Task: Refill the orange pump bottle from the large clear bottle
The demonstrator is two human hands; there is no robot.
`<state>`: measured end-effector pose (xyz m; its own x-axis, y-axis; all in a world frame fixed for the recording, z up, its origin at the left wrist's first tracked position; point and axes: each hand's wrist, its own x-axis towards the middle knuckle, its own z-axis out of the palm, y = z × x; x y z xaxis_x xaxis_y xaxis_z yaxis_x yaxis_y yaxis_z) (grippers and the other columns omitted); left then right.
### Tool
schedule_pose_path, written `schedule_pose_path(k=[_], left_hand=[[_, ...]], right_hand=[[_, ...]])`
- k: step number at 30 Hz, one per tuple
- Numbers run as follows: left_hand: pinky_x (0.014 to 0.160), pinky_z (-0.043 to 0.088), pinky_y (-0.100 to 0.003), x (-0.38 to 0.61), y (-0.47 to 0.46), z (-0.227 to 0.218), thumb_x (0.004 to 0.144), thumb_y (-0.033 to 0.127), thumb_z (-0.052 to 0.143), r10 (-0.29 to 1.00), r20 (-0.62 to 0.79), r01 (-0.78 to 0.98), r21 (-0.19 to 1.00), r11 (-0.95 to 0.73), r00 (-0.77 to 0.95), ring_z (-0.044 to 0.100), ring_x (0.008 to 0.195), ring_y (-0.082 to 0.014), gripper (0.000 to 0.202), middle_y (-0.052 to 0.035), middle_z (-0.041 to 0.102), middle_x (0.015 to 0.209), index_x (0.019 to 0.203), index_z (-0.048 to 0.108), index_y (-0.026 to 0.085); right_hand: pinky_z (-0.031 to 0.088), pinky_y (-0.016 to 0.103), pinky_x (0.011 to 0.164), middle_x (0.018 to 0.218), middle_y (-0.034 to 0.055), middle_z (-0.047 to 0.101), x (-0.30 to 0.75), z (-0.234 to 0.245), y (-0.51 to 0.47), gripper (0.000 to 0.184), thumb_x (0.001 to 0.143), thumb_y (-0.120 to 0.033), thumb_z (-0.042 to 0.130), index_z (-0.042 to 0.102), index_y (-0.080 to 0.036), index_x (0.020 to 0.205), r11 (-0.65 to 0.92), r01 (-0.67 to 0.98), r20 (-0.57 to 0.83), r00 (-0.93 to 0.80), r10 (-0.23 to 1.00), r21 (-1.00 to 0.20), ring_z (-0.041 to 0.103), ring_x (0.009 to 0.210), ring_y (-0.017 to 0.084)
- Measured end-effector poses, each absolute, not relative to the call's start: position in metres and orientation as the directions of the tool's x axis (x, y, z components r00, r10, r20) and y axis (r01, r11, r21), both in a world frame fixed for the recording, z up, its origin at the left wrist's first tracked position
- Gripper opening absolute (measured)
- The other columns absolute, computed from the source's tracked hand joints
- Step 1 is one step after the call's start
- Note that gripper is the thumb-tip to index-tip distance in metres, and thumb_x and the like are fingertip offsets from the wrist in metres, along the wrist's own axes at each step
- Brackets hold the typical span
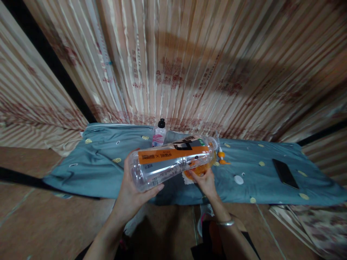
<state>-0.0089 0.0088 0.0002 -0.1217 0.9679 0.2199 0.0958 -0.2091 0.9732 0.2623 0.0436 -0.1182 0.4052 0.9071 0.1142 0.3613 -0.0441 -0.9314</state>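
Note:
My left hand is wrapped round the base of a large clear plastic bottle with an orange label, held nearly on its side with the neck pointing right. My right hand is under the bottle's neck end, fingers against an orange object lying on the blue cloth. What that object is I cannot make out. A silver bangle sits on my right wrist.
A small bottle with a black cap stands at the back of the cloth. An orange pump head, a white cap and a dark phone lie to the right. Striped curtains hang behind; brown floor tiles lie in front.

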Motion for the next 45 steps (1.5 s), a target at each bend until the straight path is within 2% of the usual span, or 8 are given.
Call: schedule_pose_path(k=[7,20,27,35,40,45], left_hand=[[0.103,0.059,-0.045,-0.0085,0.0093,0.0002,0.056,0.035,0.093,0.956,0.262,0.102,0.963,-0.25,-0.132,0.07,0.12,-0.0332,0.09,-0.0111,0.067,0.127,0.132,0.045,0.021],[0.106,0.057,-0.045,-0.0084,0.0087,0.0005,0.057,0.036,0.092,0.961,0.245,0.104,0.967,-0.233,-0.125,0.068,0.123,-0.0321,0.093,-0.0132,0.065,0.131,0.134,0.043,0.02],[0.108,0.055,-0.048,-0.0089,0.0089,-0.0006,0.058,0.036,0.091,0.959,0.256,0.115,0.963,-0.243,-0.12,0.068,0.125,-0.0333,0.092,-0.0125,0.064,0.131,0.134,0.042,0.021],[0.106,0.057,-0.045,-0.0081,0.0093,0.0014,0.057,0.036,0.092,0.957,0.261,0.116,0.962,-0.247,-0.126,0.068,0.123,-0.0324,0.093,-0.0124,0.065,0.13,0.134,0.043,0.02],[0.107,0.057,-0.047,-0.0077,0.0089,0.001,0.056,0.036,0.092,0.961,0.243,0.111,0.967,-0.229,-0.134,0.068,0.123,-0.0335,0.093,-0.0115,0.065,0.13,0.134,0.044,0.021],[0.108,0.056,-0.049,-0.0067,0.0085,0.0032,0.056,0.035,0.091,0.965,0.228,0.089,0.972,-0.218,-0.131,0.067,0.125,-0.0344,0.091,-0.0116,0.065,0.131,0.133,0.043,0.022]], right_hand=[[0.062,0.047,0.079,0.091,0.0118,0.079,0.2619,-0.1178,0.0444,0.06,0.058,-0.06,0.084,0.065,-0.019,0.098,-0.039,0.359,0.125,0.422,0.898,-0.933,0.077,0.085,0.034],[0.062,0.045,0.077,0.091,0.0124,0.08,0.2618,-0.1183,0.045,0.057,0.059,-0.056,0.083,0.066,-0.018,0.097,-0.046,0.357,0.116,0.419,0.9,-0.933,0.077,0.084,0.034],[0.061,0.048,0.082,0.093,0.0123,0.08,0.2632,-0.1201,0.0449,0.059,0.06,-0.057,0.083,0.065,-0.018,0.1,-0.041,0.375,0.124,0.406,0.906,-0.926,0.076,0.087,0.034],[0.061,0.046,0.08,0.092,0.0125,0.079,0.2621,-0.1195,0.0452,0.058,0.06,-0.057,0.082,0.066,-0.018,0.1,-0.061,0.362,0.101,0.411,0.906,-0.93,0.076,0.087,0.035],[0.06,0.049,0.083,0.092,0.013,0.079,0.2628,-0.1196,0.0455,0.06,0.059,-0.059,0.081,0.064,-0.018,0.099,-0.079,0.37,0.089,0.416,0.905,-0.926,0.076,0.087,0.035],[0.06,0.045,0.082,0.093,0.0131,0.079,0.2626,-0.1181,0.0441,0.06,0.06,-0.059,0.081,0.064,-0.017,0.1,-0.074,0.38,0.097,0.413,0.905,-0.922,0.076,0.089,0.035]])
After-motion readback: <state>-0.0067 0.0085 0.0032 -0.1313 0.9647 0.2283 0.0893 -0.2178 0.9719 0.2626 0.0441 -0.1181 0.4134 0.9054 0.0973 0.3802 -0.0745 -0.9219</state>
